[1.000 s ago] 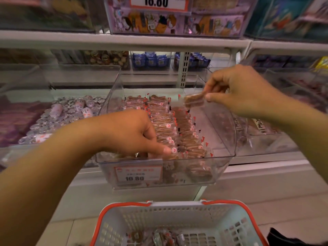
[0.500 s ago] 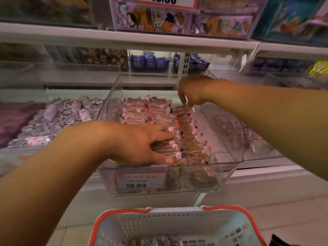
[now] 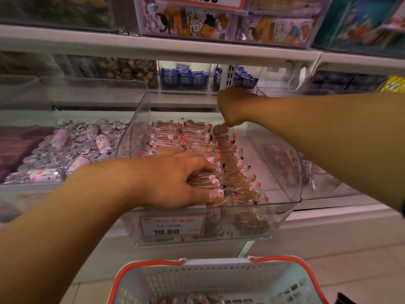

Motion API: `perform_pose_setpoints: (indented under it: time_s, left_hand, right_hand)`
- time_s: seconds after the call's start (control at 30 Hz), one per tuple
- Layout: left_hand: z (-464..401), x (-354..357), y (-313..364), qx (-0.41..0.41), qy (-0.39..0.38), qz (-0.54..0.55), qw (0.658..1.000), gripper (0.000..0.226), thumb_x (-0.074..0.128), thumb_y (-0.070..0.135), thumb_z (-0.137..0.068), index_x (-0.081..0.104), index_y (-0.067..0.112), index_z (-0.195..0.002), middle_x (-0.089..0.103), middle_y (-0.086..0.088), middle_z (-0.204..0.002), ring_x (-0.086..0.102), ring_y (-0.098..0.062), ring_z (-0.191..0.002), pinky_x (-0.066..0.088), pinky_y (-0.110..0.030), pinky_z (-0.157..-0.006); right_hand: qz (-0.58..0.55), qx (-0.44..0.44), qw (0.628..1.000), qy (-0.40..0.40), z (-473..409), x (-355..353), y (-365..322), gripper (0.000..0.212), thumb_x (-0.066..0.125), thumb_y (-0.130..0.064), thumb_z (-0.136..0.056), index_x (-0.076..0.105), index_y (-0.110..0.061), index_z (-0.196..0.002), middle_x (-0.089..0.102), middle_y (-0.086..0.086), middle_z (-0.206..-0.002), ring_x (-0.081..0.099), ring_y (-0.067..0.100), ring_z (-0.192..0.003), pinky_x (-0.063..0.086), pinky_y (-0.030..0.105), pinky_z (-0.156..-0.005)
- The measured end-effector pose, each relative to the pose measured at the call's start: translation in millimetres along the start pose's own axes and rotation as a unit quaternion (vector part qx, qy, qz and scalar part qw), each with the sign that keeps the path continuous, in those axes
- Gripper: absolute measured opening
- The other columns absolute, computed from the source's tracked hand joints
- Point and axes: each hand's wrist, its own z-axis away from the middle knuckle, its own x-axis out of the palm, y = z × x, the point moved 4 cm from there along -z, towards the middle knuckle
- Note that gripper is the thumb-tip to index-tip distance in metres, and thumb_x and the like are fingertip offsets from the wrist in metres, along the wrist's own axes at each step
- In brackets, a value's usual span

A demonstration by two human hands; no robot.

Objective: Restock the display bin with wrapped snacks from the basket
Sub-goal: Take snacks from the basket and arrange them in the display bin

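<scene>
a white shelf board [image 3: 153,46] runs across the upper part of the view, with a second white shelf board [image 3: 361,62] joining it at the right. on top stand boxes printed with cartoon animals [image 3: 219,23] and a teal box [image 3: 361,25], under an orange-edged price card [image 3: 206,1]. below, clear tubs hold blue packets [image 3: 184,77] and round brown sweets [image 3: 129,70]. a perforated white upright [image 3: 229,76] stands between them. at left, a tray of silver-wrapped sweets [image 3: 65,148]. a yellow pack [image 3: 394,84] sits at far right. the floor [image 3: 350,260] is pale tile; the light is dim and even.
</scene>
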Motion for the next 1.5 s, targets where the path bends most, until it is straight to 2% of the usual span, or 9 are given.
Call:
perform_pose_setpoints:
  time_s: [0.23, 0.47, 0.73, 0.97, 1.13, 1.23, 1.3, 1.4, 1.5]
  left_hand:
    - [-2.6, 0.8, -1.8, 0.016, 0.01, 0.004, 1.0, 0.07, 0.047, 0.07, -0.082, 0.035, 0.043, -0.146, 0.038, 0.019, -0.146, 0.03, -0.009, -0.138, 0.026, -0.037, -0.117]
    - [0.0, -0.9, 0.9, 0.014, 0.012, 0.011, 1.0, 0.068, 0.048, 0.069, -0.082, 0.037, 0.043, -0.145, 0.04, 0.019, -0.143, 0.033, -0.008, -0.135, 0.029, -0.037, -0.116]
    - [3.4, -1.9, 0.1, -0.032, 0.014, 0.041, 0.999, 0.078, 0.053, 0.069, -0.08, 0.022, 0.045, -0.147, 0.029, 0.015, -0.153, 0.034, -0.011, -0.135, 0.032, -0.037, -0.114]
    - [-3.6, 4.6, -6.3, -0.053, -0.001, -0.028, 0.998, 0.082, 0.04, 0.07, -0.088, 0.006, 0.038, -0.155, 0.001, 0.014, -0.164, 0.001, -0.012, -0.151, 0.008, -0.04, -0.124]
    - [11.3, -6.1, 4.4, -0.013, 0.132, -0.048, 0.99, 0.045, 0.043, 0.055, -0.096, 0.054, 0.031, -0.133, 0.057, 0.004, -0.134, 0.053, -0.017, -0.12, 0.044, -0.04, -0.104]
    - [38.2, -17.2, 23.6, 0.044, 0.336, -0.112, 0.934, 0.029, 0.045, 0.043, -0.097, 0.067, 0.024, -0.097, 0.066, 0.003, -0.093, 0.06, -0.018, -0.085, 0.053, -0.04, -0.077]
    - [61.5, -14.7, 36.1, 0.102, 0.428, -0.111, 0.891, 0.03, 0.047, 0.036, -0.096, 0.064, 0.019, -0.079, 0.061, 0.004, -0.073, 0.057, -0.019, -0.065, 0.05, -0.038, -0.061]
    - [91.6, 11.6, 53.4, 0.184, 0.502, -0.1, 0.839, 0.029, 0.054, 0.027, -0.091, 0.05, 0.019, -0.063, 0.047, 0.007, -0.058, 0.046, -0.019, -0.049, 0.04, -0.03, -0.046]
    - [86.4, 76.7, 62.5, 0.204, 0.396, -0.121, 0.887, 0.024, 0.057, 0.026, -0.088, 0.052, 0.019, -0.066, 0.056, 0.0, -0.062, 0.054, -0.025, -0.055, 0.042, -0.033, -0.046]
  right_hand:
    - [-0.043, 0.07, 0.997, 0.008, 0.5, -1.2, 4.4, 0.028, 0.076, 0.002, -0.072, 0.051, -0.004, -0.062, 0.06, 0.009, -0.058, 0.062, 0.018, -0.045, 0.04, 0.019, -0.039]
    - [-0.045, 0.031, 0.997, -0.053, 2.1, 5.8, 0.1, 0.034, 0.077, -0.033, -0.082, 0.059, -0.011, -0.064, 0.061, -0.001, -0.052, 0.064, 0.012, -0.046, 0.047, 0.022, -0.049]
    - [-0.026, 0.005, 1.0, 0.0, 0.9, 1.6, 1.9, 0.017, 0.076, 0.0, -0.081, 0.065, 0.0, -0.094, 0.067, 0.016, -0.093, 0.068, 0.028, -0.083, 0.059, 0.039, -0.08]
    - [-0.004, -0.024, 0.998, -0.053, 3.6, 5.2, 0.7, 0.017, 0.071, -0.01, -0.088, 0.07, -0.004, -0.104, 0.07, 0.012, -0.1, 0.068, 0.025, -0.091, 0.058, 0.041, -0.088]
    - [0.065, -0.039, 0.994, -0.075, 38.6, -12.2, -7.0, 0.029, 0.053, -0.003, -0.095, 0.066, -0.004, -0.121, 0.065, 0.015, -0.123, 0.062, 0.031, -0.111, 0.052, 0.044, -0.097]
    - [0.015, -0.043, 0.999, 0.008, 95.8, -34.7, -15.7, 0.027, 0.054, -0.008, -0.096, 0.069, -0.007, -0.118, 0.067, 0.015, -0.121, 0.063, 0.034, -0.109, 0.053, 0.048, -0.094]
    - [-0.093, -0.059, 0.975, 0.195, 158.1, -44.1, -25.4, 0.023, 0.054, -0.017, -0.096, 0.071, -0.016, -0.111, 0.071, 0.007, -0.109, 0.066, 0.025, -0.096, 0.055, 0.043, -0.088]
    - [-0.29, -0.085, 0.818, 0.489, 270.9, -6.4, -51.6, 0.017, 0.054, -0.016, -0.096, 0.07, -0.018, -0.101, 0.069, -0.005, -0.094, 0.059, 0.002, -0.084, 0.047, 0.016, -0.08]
    - [-0.445, 0.079, 0.826, 0.337, 311.7, 111.5, -85.5, 0.017, 0.056, -0.018, -0.091, 0.07, -0.016, -0.1, 0.067, -0.003, -0.082, 0.059, 0.01, -0.072, 0.047, 0.025, -0.067]
